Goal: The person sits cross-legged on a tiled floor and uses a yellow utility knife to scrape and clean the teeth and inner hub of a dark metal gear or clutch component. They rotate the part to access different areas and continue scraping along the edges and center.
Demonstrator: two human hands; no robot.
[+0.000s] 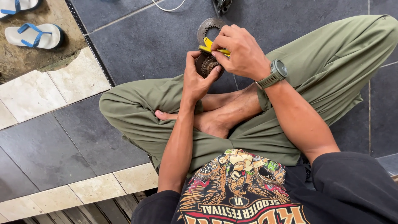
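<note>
I sit cross-legged on a dark tiled floor. My left hand [195,79] grips a small rusty toothed gear part [206,65] held above my feet. My right hand [240,52], with a grey watch on the wrist, holds a yellow tool [208,45] pressed against the top of that part. Just beyond my hands a larger round metal sprocket disc [206,27] lies flat on the floor. My fingers hide much of the small part and most of the tool.
Two white sandals with blue straps [35,35] lie on a patch of dirt at the top left. A white cable [168,7] and a dark metal piece [222,5] sit at the top edge. Pale tile strips [49,85] border the dark tiles.
</note>
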